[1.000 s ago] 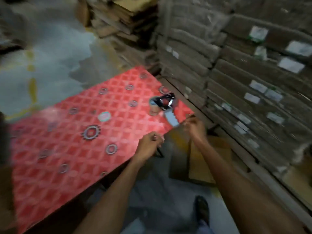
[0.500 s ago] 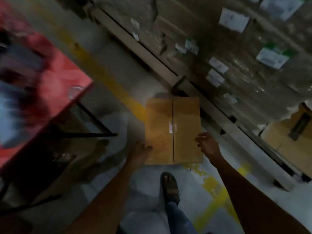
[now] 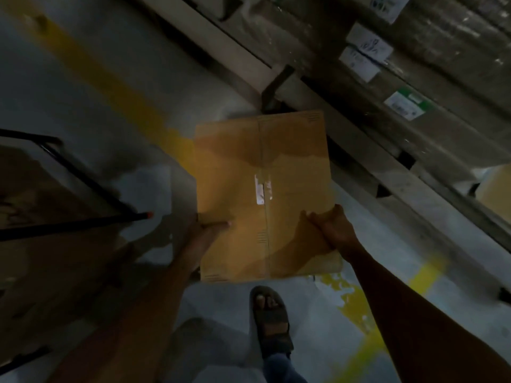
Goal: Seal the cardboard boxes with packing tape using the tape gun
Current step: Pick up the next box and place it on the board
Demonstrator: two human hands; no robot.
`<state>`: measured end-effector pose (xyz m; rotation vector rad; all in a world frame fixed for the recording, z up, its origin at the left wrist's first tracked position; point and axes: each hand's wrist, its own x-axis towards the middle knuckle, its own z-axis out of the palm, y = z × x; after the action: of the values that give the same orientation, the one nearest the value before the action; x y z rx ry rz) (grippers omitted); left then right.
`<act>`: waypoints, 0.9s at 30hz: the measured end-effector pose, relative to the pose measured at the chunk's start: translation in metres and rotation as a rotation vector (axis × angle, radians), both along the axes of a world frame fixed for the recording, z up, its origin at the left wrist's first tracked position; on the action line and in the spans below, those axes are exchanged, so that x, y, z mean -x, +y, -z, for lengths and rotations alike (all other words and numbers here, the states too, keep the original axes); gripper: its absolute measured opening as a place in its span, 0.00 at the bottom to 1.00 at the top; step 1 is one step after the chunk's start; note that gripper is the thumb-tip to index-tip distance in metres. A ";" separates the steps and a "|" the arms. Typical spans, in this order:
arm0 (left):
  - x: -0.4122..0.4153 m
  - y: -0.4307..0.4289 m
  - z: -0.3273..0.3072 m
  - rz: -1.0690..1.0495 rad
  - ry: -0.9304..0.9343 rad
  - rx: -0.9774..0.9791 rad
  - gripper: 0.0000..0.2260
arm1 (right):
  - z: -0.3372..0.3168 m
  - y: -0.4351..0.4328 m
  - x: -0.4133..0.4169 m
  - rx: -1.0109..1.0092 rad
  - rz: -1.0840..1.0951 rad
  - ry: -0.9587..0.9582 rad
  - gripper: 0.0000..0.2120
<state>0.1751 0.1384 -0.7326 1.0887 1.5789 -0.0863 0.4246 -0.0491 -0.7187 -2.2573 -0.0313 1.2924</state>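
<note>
Fingers of the left hand (image 3: 203, 236) are hidden beneath the cardboard box (image 3: 262, 161). Only the thumb shows, laid flat on the top face near the lower left edge, so the hand pinches that edge. The left forearm runs up from the bottom left of the frame, dim and blurred. The right hand (image 3: 333, 230) grips the box's right edge low down, its fingers (image 3: 313, 217) curled tight over the top face, and its forearm comes in from the bottom right corner.

The box sits mid-frame, flaps closed, with a short strip of tape (image 3: 261, 193) across the middle of its centre seam. Whether it rests on the floor (image 3: 83, 92) or is lifted I cannot tell. A sandalled foot (image 3: 271, 322) stands just below it. A yellow line (image 3: 116, 87) crosses the floor at upper left, a black metal frame (image 3: 83, 181) stands at the left, and wrapped, labelled stacks (image 3: 414, 78) fill the upper right.
</note>
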 end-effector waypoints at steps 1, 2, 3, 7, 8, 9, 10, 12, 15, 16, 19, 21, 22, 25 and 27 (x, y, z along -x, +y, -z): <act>0.000 0.002 -0.011 0.020 -0.028 -0.011 0.35 | -0.006 0.000 -0.001 -0.013 0.009 0.001 0.39; 0.000 0.004 -0.023 0.028 -0.043 -0.028 0.31 | -0.018 -0.001 -0.001 -0.032 0.010 -0.002 0.38; 0.000 0.008 -0.036 0.036 -0.060 -0.071 0.31 | -0.030 -0.001 -0.004 -0.051 0.015 -0.014 0.37; -0.009 0.023 -0.122 0.008 -0.148 -0.155 0.34 | -0.111 0.002 -0.016 -0.130 0.028 -0.063 0.37; -0.013 0.026 -0.148 0.005 -0.168 -0.143 0.34 | -0.139 0.005 -0.018 -0.160 0.039 -0.073 0.38; -0.015 0.026 -0.177 0.004 -0.191 -0.150 0.34 | -0.168 0.008 -0.020 -0.184 0.052 -0.079 0.39; -0.017 0.026 -0.208 0.006 -0.206 -0.169 0.33 | -0.200 0.011 -0.021 -0.214 0.057 -0.091 0.39; -0.019 0.025 -0.269 -0.008 -0.245 -0.221 0.30 | -0.267 0.014 -0.023 -0.262 0.057 -0.133 0.38; -0.015 0.019 -0.365 -0.053 -0.311 -0.265 0.32 | -0.373 0.012 -0.024 -0.314 0.028 -0.217 0.37; -0.011 0.016 -0.396 -0.067 -0.330 -0.286 0.34 | -0.407 0.008 -0.023 -0.323 0.024 -0.245 0.37; 0.002 0.006 -0.489 -0.080 -0.413 -0.350 0.37 | -0.511 -0.002 -0.009 -0.387 0.032 -0.305 0.37; 0.013 0.001 -0.549 -0.087 -0.489 -0.399 0.35 | -0.575 -0.006 0.005 -0.429 0.037 -0.343 0.35; 0.019 0.000 -0.577 -0.089 -0.526 -0.433 0.35 | -0.607 -0.007 0.012 -0.452 0.033 -0.368 0.34; 0.049 0.010 -0.661 -0.058 -0.607 -0.562 0.35 | -0.690 0.001 0.036 -0.512 0.014 -0.455 0.36; 0.085 0.023 -0.710 -0.054 -0.634 -0.652 0.36 | -0.732 0.012 0.064 -0.578 0.001 -0.507 0.34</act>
<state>0.0900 0.1611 -0.0229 1.3851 1.0602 0.7876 0.3609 -0.0368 0.0132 -1.9958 -0.5149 0.5700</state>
